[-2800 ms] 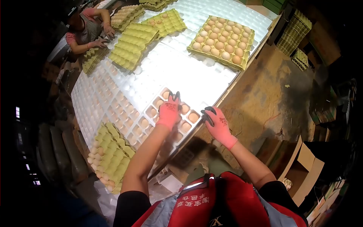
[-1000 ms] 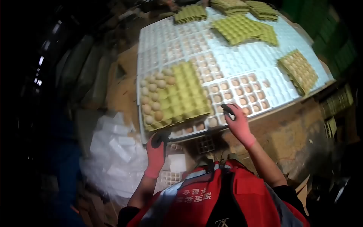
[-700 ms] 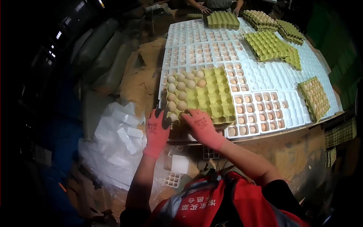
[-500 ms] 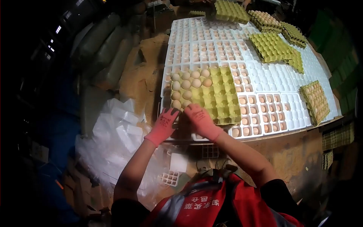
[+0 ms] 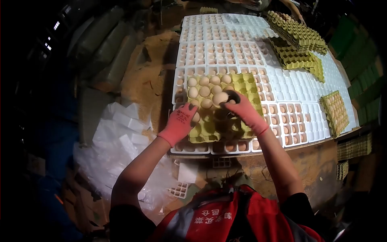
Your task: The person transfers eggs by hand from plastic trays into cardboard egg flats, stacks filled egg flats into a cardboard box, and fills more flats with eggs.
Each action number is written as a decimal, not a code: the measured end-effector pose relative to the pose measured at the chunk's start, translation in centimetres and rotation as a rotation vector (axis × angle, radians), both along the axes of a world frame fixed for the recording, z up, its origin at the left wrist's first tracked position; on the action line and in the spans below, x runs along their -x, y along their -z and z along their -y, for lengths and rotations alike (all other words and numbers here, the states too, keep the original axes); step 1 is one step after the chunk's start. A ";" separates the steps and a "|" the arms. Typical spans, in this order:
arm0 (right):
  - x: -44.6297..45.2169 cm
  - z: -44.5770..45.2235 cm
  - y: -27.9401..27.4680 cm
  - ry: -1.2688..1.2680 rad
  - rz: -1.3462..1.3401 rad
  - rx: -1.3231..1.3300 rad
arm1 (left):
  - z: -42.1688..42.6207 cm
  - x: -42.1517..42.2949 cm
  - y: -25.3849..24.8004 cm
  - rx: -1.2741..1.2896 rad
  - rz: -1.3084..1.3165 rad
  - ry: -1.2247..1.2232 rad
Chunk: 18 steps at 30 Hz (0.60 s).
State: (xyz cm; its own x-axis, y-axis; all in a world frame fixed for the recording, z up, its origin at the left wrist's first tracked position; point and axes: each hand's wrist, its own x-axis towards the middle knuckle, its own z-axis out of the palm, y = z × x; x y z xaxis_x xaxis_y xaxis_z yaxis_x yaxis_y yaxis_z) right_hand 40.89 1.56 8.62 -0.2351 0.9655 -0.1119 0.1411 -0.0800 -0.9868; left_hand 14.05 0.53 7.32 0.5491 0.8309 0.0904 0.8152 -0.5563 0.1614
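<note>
A yellow-green egg tray [image 5: 250,86] lies over the white trays at the table's near left, with several eggs in its left and upper cups. My right hand [image 5: 243,109], in a pink glove with dark fingertips, holds an egg [image 5: 220,99] above the tray's middle. At the tray's left edge, my left hand [image 5: 181,123] in a matching glove has its fingers curled round an egg [image 5: 196,117], whose lower side is hidden. White compartment trays [image 5: 293,126] with eggs lie beside and beneath the yellow-green tray.
Stacked yellow-green trays [image 5: 300,36] stand at the far right, with another person's arm [image 5: 293,9] behind them. A full egg tray [image 5: 335,109] lies near the right edge. Clear plastic wrapping [image 5: 121,149] is heaped left of the table. White trays [image 5: 286,84] cover the tabletop.
My right hand has moved up and right with an egg; my left hand has shifted slightly upward. At the back, a yellow-green tray has moved from the middle to the right-hand stack.
</note>
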 end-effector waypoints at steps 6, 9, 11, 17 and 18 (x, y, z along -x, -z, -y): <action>4.7 -1.5 -0.1 0.005 0.863 -0.607 | -0.7 3.2 2.2 0.814 1.445 -0.344; 7.9 -3.2 3.1 -0.153 1.408 -0.775 | -3.1 2.8 1.8 0.421 0.885 -0.138; 7.5 -3.8 2.8 -0.103 1.222 -0.725 | -3.6 0.0 0.6 -0.003 0.190 -0.135; -8.8 1.6 -1.7 0.159 -0.281 0.144 | -5.5 -0.1 -0.9 0.125 0.175 -0.129; -12.9 1.8 -0.6 0.284 -0.177 0.152 | -6.3 0.7 -1.0 0.232 0.329 -0.202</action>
State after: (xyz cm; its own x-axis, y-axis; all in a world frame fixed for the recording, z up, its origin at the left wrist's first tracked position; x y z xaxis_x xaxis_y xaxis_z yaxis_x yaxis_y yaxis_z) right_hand 53.83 -0.21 9.18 0.0112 0.9704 -0.2411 -0.0792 -0.2395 -0.9677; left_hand 13.38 6.87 8.34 0.3473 0.9372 0.0321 0.7878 -0.3102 0.5322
